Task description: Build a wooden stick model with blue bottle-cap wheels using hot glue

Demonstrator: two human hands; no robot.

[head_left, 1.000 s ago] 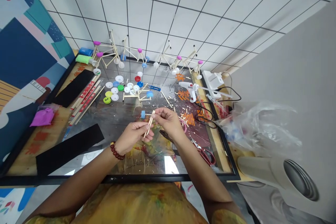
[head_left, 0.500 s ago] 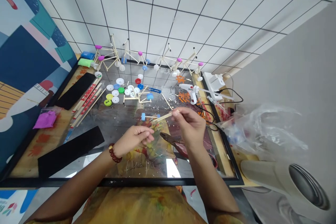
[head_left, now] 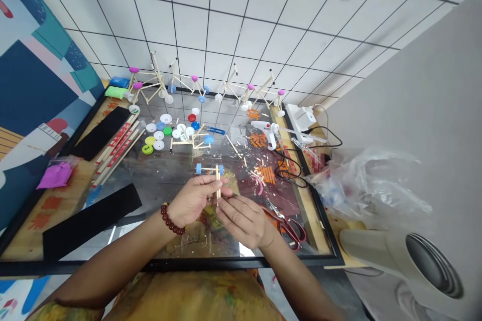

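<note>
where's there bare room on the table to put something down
The widest bare patch is dark tabletop between the wooden sticks, the nearer black strip, the bottle caps and the left hand. It's crowded along the far edge, with its row of stick models, and on the right, with the glue gun and scissors.

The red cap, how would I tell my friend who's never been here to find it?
Start at the black-edged table and look beyond the left hand to the scattered caps, left of the white glue gun. Toward their far side, the red cap sits between a white cap behind and a dark blue cap in front. It's the only red one among them.
</note>
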